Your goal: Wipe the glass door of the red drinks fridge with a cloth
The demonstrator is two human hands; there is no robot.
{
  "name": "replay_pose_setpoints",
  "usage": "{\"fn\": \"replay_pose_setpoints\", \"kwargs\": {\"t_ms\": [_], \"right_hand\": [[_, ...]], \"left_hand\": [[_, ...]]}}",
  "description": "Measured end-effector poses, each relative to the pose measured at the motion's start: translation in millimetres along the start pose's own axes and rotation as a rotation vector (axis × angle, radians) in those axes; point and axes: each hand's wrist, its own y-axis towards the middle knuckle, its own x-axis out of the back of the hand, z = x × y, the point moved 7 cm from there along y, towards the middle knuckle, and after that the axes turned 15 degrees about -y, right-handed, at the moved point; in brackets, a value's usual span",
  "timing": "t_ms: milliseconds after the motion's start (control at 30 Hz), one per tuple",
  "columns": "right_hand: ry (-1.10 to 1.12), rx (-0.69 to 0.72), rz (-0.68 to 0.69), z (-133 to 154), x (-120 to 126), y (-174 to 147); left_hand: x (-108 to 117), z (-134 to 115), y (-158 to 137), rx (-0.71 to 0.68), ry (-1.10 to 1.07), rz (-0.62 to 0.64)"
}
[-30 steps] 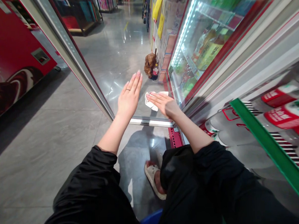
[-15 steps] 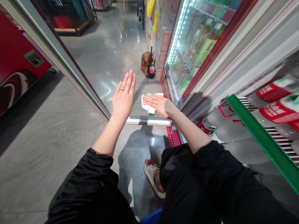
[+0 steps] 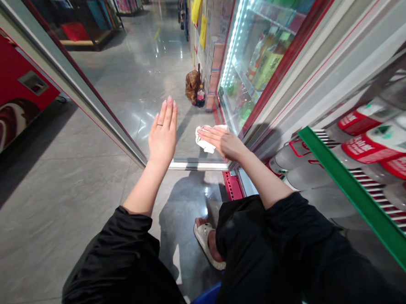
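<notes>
At the centre of the frame, my right hand lies flat over a crumpled white cloth against a clear glass door with a pale metal frame, fingers straight and close together, covering the cloth without curling round it. Left of it, my left hand is flat and empty, fingers extended; whether its palm touches the pane I cannot tell. Clear plastic bottles with red-and-white labels lie behind a green shelf edge at the right of the frame.
</notes>
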Motion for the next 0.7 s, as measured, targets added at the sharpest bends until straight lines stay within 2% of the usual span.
{"fn": "replay_pose_setpoints", "kwargs": {"t_ms": [100, 200, 367, 533, 700], "right_hand": [[-0.015, -0.094, -0.020, -15, 11, -18], [-0.032, -0.172, -0.040, -18, 14, -18], [0.001, -0.085, 0.004, -5, 2, -5], [-0.005, -0.061, 0.007, -17, -3, -34], [-0.046, -0.297, -0.082, -32, 2, -53]], "left_hand": [[3, -2, -1, -0.012, 0.006, 0.011], [2, 0, -1, 0.003, 0.032, 0.029], [1, 2, 0, 0.018, 0.046, 0.031], [4, 1, -2, -0.010, 0.067, 0.020], [6, 0, -2, 0.002, 0.056, 0.026]]}}
